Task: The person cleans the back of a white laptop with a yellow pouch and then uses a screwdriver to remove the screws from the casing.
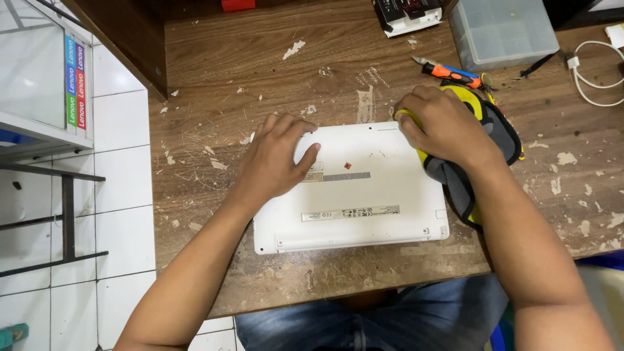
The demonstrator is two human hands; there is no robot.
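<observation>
Head view: our left hand rests flat, open-palmed, on the white laptop; our right hand clutches a yellow cloth. Rigid, smooth, probably slippery; we'd grasp its side edges.

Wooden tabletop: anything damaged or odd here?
Yes. The brown wooden tabletop is badly worn, its finish scratched and flaked into pale patches all around the white laptop lying underside up. The laptop sits slightly askew to the table edge. The left hand and right hand press on its far corners.

Left hand lies flat, palm down; right hand is curled shut
</observation>
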